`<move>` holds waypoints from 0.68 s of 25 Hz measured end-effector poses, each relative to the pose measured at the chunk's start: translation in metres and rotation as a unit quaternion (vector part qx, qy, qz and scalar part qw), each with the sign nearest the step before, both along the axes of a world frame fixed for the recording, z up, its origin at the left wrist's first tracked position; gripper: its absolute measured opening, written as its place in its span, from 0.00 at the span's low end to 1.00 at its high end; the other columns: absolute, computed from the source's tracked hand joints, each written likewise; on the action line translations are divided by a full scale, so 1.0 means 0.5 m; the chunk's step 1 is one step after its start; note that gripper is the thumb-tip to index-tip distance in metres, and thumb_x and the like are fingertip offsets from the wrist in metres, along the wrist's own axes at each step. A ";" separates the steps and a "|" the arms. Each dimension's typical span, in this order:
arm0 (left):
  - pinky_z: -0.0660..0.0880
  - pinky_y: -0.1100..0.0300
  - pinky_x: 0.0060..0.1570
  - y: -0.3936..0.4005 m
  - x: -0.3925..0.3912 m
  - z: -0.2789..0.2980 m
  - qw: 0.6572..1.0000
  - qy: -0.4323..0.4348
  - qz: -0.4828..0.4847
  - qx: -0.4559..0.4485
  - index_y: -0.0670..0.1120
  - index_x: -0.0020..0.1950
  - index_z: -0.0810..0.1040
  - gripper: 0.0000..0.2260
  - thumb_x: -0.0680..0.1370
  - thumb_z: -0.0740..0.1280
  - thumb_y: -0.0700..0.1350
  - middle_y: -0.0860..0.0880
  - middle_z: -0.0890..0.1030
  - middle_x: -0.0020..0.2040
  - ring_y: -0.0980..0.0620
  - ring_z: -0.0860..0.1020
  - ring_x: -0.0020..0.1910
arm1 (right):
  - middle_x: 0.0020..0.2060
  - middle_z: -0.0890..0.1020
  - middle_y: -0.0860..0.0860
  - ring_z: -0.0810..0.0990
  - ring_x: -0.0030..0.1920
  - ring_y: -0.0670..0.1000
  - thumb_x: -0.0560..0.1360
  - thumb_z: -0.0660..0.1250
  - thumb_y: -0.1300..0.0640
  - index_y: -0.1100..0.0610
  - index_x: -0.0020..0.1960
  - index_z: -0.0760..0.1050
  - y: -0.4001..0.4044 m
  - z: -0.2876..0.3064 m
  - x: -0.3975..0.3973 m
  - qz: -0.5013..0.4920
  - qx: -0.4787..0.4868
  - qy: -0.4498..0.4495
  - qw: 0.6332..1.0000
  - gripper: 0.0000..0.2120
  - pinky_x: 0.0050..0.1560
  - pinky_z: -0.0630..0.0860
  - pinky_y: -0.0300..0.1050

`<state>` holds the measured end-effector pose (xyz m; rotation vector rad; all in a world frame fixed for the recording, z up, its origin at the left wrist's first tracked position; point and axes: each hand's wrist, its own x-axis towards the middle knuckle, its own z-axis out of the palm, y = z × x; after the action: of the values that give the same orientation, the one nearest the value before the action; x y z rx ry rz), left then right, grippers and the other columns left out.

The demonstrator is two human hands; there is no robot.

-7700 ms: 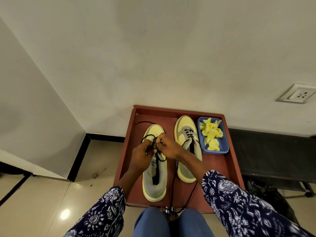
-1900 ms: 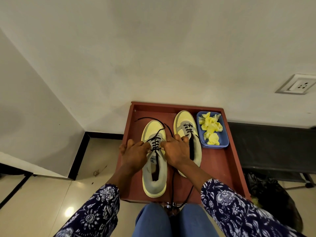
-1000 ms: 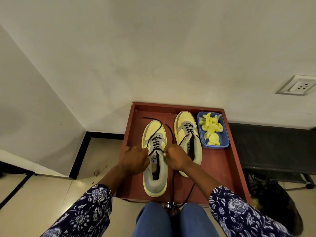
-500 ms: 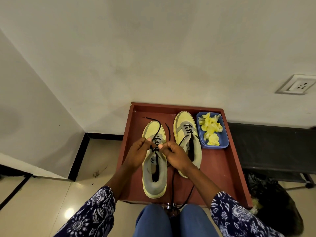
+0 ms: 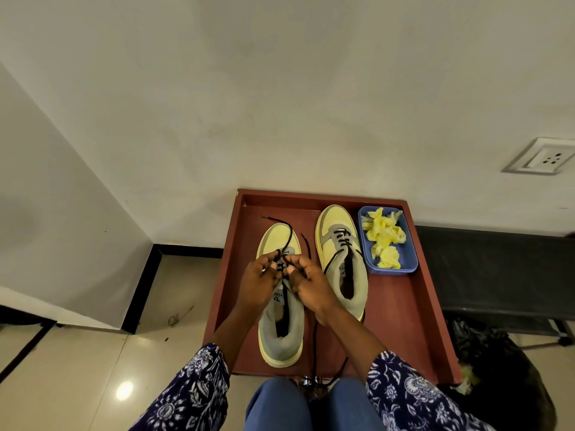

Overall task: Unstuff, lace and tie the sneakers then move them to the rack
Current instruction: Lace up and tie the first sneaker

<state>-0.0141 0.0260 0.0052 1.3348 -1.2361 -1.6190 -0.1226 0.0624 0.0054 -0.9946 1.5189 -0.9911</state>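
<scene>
Both hands meet over the middle of the left sneaker [image 5: 281, 309]. The left hand [image 5: 259, 283] has its fingers curled, with thumb and forefinger pinching the black lace [image 5: 287, 236]. The right hand [image 5: 306, 284] does the same from the other side, fingertips nearly touching the left's. The lace's loose ends run off toward the far side, over the toe. That sneaker sits in the red-brown tray [image 5: 401, 309], long axis near-to-far, toe pointing at the wall. The right sneaker [image 5: 342, 256] is just beside it, a bit farther back, same direction, its lace trailing off the near edge. A blue tub [image 5: 407, 262] of crumpled yellow stuffing [image 5: 384, 239] sits in the tray's far right corner.
</scene>
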 end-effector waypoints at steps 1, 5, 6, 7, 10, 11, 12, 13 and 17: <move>0.71 0.71 0.31 0.001 0.000 0.001 1.000 0.012 0.012 0.013 0.45 0.58 0.74 0.13 0.80 0.55 0.33 0.48 0.76 0.36 0.60 0.73 0.30 | 0.38 0.75 0.43 0.75 0.32 0.32 0.80 0.56 0.63 0.57 0.61 0.72 -0.001 0.000 0.000 -0.001 0.000 -0.002 1.000 0.13 0.35 0.70 0.28; 0.76 0.71 0.34 0.000 0.000 -0.004 0.997 0.041 0.053 0.037 0.41 0.58 0.75 0.11 0.79 0.58 0.33 0.46 0.79 0.42 0.59 0.78 0.35 | 0.42 0.76 0.43 0.74 0.30 0.31 0.80 0.55 0.62 0.57 0.63 0.72 -0.002 -0.004 0.001 -0.011 0.010 -0.031 0.999 0.14 0.33 0.69 0.27; 0.76 0.70 0.34 0.000 0.000 -0.005 0.996 0.040 0.069 0.039 0.40 0.56 0.76 0.09 0.79 0.59 0.33 0.45 0.79 0.43 0.56 0.78 0.37 | 0.43 0.77 0.45 0.74 0.30 0.32 0.80 0.55 0.63 0.58 0.64 0.72 -0.002 -0.004 0.001 -0.012 0.012 -0.038 0.999 0.14 0.33 0.70 0.26; 0.76 0.70 0.33 0.000 0.000 -0.008 0.994 0.035 0.089 0.044 0.40 0.53 0.75 0.07 0.78 0.61 0.33 0.45 0.79 0.43 0.55 0.77 0.37 | 0.45 0.78 0.47 0.74 0.31 0.32 0.80 0.56 0.63 0.59 0.64 0.72 -0.003 -0.005 0.002 -0.015 0.015 -0.039 0.999 0.14 0.33 0.70 0.26; 0.75 0.68 0.32 0.000 -0.002 -0.012 0.988 0.036 0.134 0.069 0.43 0.45 0.73 0.05 0.76 0.64 0.34 0.45 0.76 0.39 0.55 0.76 0.33 | 0.48 0.79 0.51 0.74 0.30 0.33 0.78 0.59 0.65 0.61 0.62 0.74 -0.003 -0.005 0.001 -0.024 0.014 -0.037 0.999 0.14 0.34 0.70 0.26; 0.75 0.68 0.32 -0.001 -0.001 -0.013 0.987 0.040 0.136 0.075 0.43 0.44 0.73 0.05 0.76 0.64 0.33 0.46 0.76 0.37 0.56 0.76 0.31 | 0.44 0.79 0.51 0.74 0.29 0.33 0.78 0.60 0.65 0.62 0.61 0.75 -0.003 -0.006 0.000 -0.026 0.012 -0.040 0.999 0.13 0.33 0.70 0.26; 0.75 0.67 0.32 -0.002 0.000 -0.014 0.987 0.044 0.135 0.078 0.42 0.44 0.74 0.05 0.76 0.64 0.33 0.45 0.76 0.36 0.56 0.76 0.30 | 0.41 0.78 0.50 0.74 0.28 0.34 0.77 0.61 0.66 0.62 0.59 0.75 -0.004 -0.004 0.000 -0.027 0.011 -0.044 0.999 0.12 0.32 0.70 0.27; 0.76 0.66 0.32 -0.002 0.000 -0.013 0.987 0.046 0.132 0.080 0.41 0.43 0.74 0.05 0.76 0.64 0.33 0.45 0.77 0.36 0.56 0.76 0.30 | 0.38 0.77 0.51 0.73 0.26 0.35 0.77 0.62 0.66 0.60 0.56 0.76 -0.004 -0.002 -0.002 -0.028 0.012 -0.045 0.999 0.10 0.31 0.70 0.28; 0.76 0.60 0.39 -0.003 -0.002 -0.006 0.987 0.061 0.121 0.084 0.40 0.43 0.76 0.04 0.75 0.65 0.32 0.43 0.78 0.37 0.50 0.77 0.36 | 0.43 0.77 0.60 0.75 0.28 0.40 0.75 0.65 0.67 0.54 0.46 0.63 -0.014 0.008 -0.008 -0.056 0.026 -0.071 0.996 0.12 0.28 0.70 0.33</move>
<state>-0.0152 0.0246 0.0020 1.4062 -0.8454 -1.6308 -0.1265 0.0556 0.0092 -0.7922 1.4867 -1.0715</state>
